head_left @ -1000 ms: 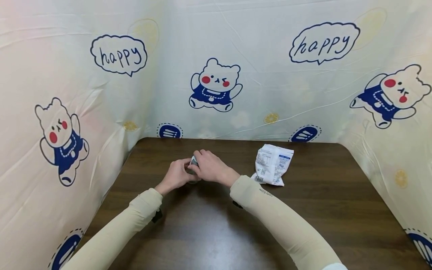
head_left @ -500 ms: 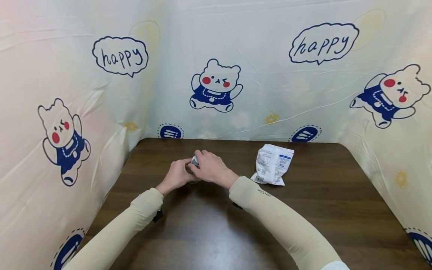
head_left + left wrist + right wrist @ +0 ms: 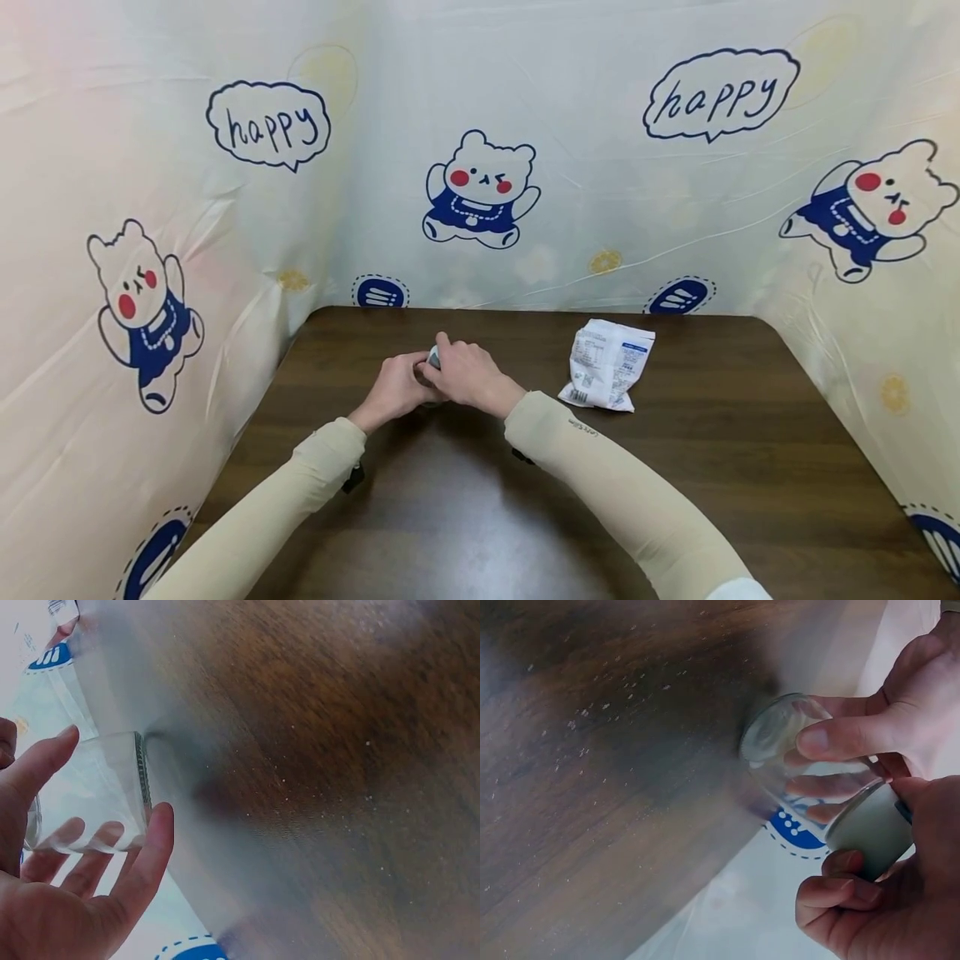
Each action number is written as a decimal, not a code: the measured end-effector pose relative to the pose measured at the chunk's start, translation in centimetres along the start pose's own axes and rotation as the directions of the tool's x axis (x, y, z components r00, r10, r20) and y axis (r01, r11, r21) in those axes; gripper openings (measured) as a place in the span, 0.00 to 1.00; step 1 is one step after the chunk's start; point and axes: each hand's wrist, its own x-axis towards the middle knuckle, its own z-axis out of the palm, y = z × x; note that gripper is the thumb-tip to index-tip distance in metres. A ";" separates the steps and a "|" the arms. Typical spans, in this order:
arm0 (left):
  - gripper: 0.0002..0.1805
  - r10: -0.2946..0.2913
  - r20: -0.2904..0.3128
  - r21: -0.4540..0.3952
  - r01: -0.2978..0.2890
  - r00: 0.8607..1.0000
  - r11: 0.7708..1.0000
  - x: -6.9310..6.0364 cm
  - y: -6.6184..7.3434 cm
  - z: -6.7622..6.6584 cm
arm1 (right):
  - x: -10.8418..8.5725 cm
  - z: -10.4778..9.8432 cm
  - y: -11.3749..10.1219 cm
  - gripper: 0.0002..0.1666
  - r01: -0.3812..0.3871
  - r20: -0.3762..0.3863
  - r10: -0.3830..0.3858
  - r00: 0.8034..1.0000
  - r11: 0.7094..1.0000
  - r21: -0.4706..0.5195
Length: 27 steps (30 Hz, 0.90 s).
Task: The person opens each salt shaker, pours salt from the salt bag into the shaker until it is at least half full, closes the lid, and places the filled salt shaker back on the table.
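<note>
Fingers of the left hand (image 3: 393,387) curl round a glass jar (image 3: 94,784) while the right hand (image 3: 468,375) grips its lid (image 3: 875,827), whether fastened or loose unclear, the work seemingly unfinished.

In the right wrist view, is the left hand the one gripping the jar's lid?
No, the left hand holds the clear glass jar by its body, while the right hand grips the greyish lid.

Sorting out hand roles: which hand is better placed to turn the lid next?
Right, I'd judge: the right hand grips the lid, while the left hand holds the glass jar by its side, likely better for steadying. Can't tell how tight the lid is.
</note>
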 end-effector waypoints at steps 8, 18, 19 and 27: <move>0.24 0.008 -0.001 -0.007 -0.008 1.000 1.000 0.0 -0.2 0.0 | 0.0 0.1 0.3 0.26 0.038 0.022 -0.040 0.999 0.998 0.051; 0.26 0.005 0.010 -0.022 -0.005 1.000 1.000 0.2 -0.3 -0.1 | 0.1 0.1 0.5 0.26 0.054 0.026 -0.056 0.998 0.996 0.069; 0.26 0.001 0.011 -0.024 -0.001 1.000 1.000 0.2 -0.3 -0.1 | 0.1 0.1 0.5 0.26 0.056 0.026 -0.058 0.998 0.996 0.069; 0.26 -0.005 0.013 -0.022 0.005 1.000 1.000 0.1 -0.4 -0.1 | 0.2 0.0 0.5 0.26 0.061 0.052 -0.066 0.996 0.995 0.082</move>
